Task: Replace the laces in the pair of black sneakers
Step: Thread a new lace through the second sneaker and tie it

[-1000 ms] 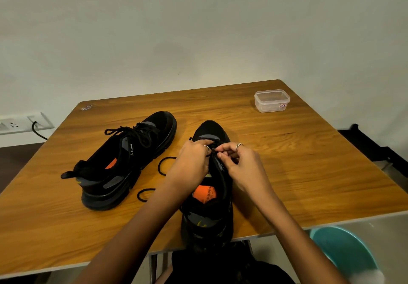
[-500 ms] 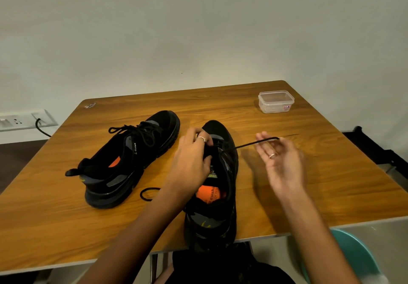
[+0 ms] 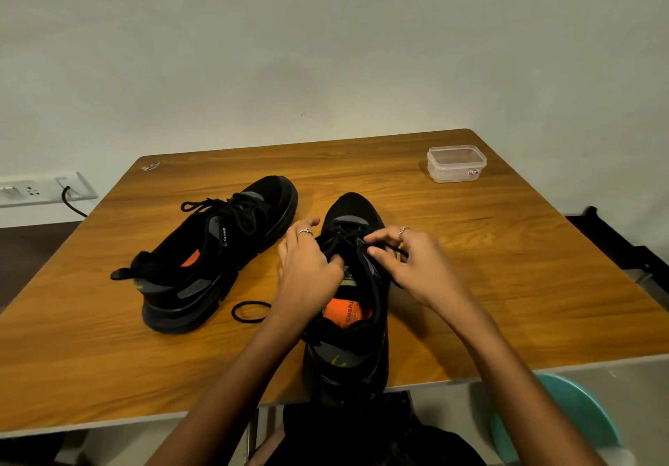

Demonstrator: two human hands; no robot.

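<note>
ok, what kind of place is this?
Probably a plain room in a home or office, not a workshop: a wooden table against a bare wall, a wall socket, a teal plastic stool.

clear plastic container point(image 3: 457, 163) on wooden table point(image 3: 506, 266), wall socket point(image 3: 43, 189), teal stool point(image 3: 564, 418)

Soft, even indoor light, slightly dim. The shoes point(image 3: 217, 248) cast faint shadows on the counter point(image 3: 506, 266). Wide-angle bending curves the edges; bottom corners look blurred.
</note>
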